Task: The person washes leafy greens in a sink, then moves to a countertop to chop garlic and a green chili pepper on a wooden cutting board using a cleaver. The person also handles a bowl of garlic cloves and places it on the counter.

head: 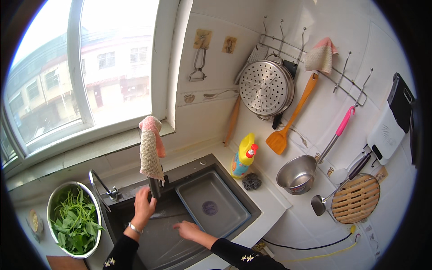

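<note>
My left hand [144, 205] is raised over the grey kitchen sink [162, 241], at the lower end of the dark faucet [154, 187]; whether its fingers touch the faucet I cannot tell. A pink and cream knitted cloth [152, 155] drapes over the faucet's top. My right hand [187, 230] hovers low above the sink, index finger extended, nothing visible in it. Beside it, a rectangular grey basin with a drain [219, 192] sits at the sink's right side. Leafy green vegetables [77, 221] fill a steel bowl [98, 216] left of the sink, near a slim curved tap [96, 182].
Behind the basin stand a yellow detergent bottle [243, 155] and a dark scouring pad [251, 181]. A steamer tray [265, 87], an orange spatula [285, 131], a steel ladle pot [297, 175] and a wooden slatted rack [356, 199] hang at right. A small bowl [34, 221] is far left.
</note>
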`<state>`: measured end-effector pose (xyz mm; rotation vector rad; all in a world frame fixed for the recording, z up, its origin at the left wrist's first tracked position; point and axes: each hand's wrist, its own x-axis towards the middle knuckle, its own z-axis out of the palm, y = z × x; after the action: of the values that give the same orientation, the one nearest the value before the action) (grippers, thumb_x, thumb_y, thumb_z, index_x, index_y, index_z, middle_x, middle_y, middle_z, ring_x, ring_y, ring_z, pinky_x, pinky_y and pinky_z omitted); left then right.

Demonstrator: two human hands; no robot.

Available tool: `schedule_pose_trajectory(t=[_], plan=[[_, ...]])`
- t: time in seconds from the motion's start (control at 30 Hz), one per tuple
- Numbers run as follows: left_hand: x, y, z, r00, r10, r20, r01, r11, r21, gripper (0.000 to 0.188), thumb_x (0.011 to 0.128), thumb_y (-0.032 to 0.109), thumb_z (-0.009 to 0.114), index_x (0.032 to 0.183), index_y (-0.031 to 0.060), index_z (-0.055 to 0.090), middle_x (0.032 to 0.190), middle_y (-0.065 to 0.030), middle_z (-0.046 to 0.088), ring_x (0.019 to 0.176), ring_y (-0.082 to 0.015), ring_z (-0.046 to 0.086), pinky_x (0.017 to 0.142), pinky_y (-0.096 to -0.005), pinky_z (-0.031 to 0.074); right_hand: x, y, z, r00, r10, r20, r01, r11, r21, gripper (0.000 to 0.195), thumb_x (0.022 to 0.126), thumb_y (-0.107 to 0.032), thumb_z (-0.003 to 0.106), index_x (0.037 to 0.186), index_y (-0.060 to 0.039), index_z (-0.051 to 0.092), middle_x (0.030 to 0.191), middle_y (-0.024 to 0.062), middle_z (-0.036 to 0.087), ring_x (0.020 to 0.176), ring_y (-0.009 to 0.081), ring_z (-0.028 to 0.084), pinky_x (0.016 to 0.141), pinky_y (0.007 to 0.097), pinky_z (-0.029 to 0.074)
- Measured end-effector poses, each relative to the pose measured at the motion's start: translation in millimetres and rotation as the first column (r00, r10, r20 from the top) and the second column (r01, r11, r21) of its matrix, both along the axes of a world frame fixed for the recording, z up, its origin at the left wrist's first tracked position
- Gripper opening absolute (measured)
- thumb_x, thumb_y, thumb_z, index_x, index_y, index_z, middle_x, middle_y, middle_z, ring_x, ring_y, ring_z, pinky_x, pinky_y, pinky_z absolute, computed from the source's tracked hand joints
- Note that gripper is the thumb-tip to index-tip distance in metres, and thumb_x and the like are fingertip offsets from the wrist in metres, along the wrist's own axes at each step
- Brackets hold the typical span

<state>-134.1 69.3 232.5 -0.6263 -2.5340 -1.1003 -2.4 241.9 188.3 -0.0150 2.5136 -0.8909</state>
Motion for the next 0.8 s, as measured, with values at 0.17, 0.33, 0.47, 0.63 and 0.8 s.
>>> schedule_pose_trajectory(t=[0.17,0.33,0.47,0.63,0.8], plan=[[89,-3,-18,0.944,-0.163,0.288,0.181,0.983,-0.038,0.026,0.081,0.01,0.064,0.106,0.0058,0.061,0.108,-0.0154,0.06,0.098,-0.0317,0.059,0.085,-0.0397,0.049,38,19,-2,0.981,0.139,0.131,-0.151,0.985,0.086,0.047,0.083,-0.009,0.042,0.124,-0.0229,0.061,0.118,0.0164,0.062,0.112,0.0343,0.057,0.094,0.0422,0.045],[106,60,32,0.884,-0.352,0.306,0.341,0.936,0.093,0.026,0.083,0.01,0.062,0.108,0.0047,0.063,0.097,-0.0158,0.063,0.077,-0.0271,0.066,0.07,-0.0336,0.053,49,47,13,0.999,0.037,-0.039,-0.042,0.987,-0.153,0.042,0.089,-0.013,0.042,0.127,-0.0216,0.058,0.1,0.0179,0.065,0.096,0.0333,0.062,0.085,0.0419,0.047],[80,163,87,0.894,-0.426,0.141,0.391,0.893,0.223,0.025,0.086,0.011,0.059,0.109,0.0037,0.063,0.091,-0.0146,0.065,0.073,-0.0245,0.066,0.064,-0.0321,0.052,67,103,43,0.991,-0.089,-0.098,0.044,0.918,-0.395,0.036,0.094,-0.018,0.042,0.126,-0.0189,0.057,0.08,0.0142,0.061,0.071,0.0251,0.06,0.069,0.036,0.047],[7,313,138,0.662,-0.598,0.452,0.043,0.632,0.774,0.026,0.094,0.018,0.049,0.114,0.003,0.058,0.096,-0.009,0.063,0.075,-0.0201,0.064,0.065,-0.0312,0.053,114,184,52,0.988,-0.155,-0.002,0.131,0.841,-0.524,0.04,0.094,-0.013,0.039,0.131,-0.0152,0.053,0.071,-0.0027,0.046,0.065,0.0083,0.045,0.062,0.0227,0.041],[-84,424,154,0.625,-0.702,0.34,-0.182,0.293,0.939,0.043,0.095,0.029,0.051,0.124,-0.0028,0.047,0.103,-0.0126,0.056,0.088,-0.0238,0.059,0.072,-0.0335,0.054,182,240,54,0.955,-0.29,0.07,0.279,0.785,-0.552,0.039,0.094,-0.012,0.04,0.131,-0.0128,0.054,0.072,-0.0039,0.045,0.065,0.007,0.042,0.065,0.0212,0.039]])
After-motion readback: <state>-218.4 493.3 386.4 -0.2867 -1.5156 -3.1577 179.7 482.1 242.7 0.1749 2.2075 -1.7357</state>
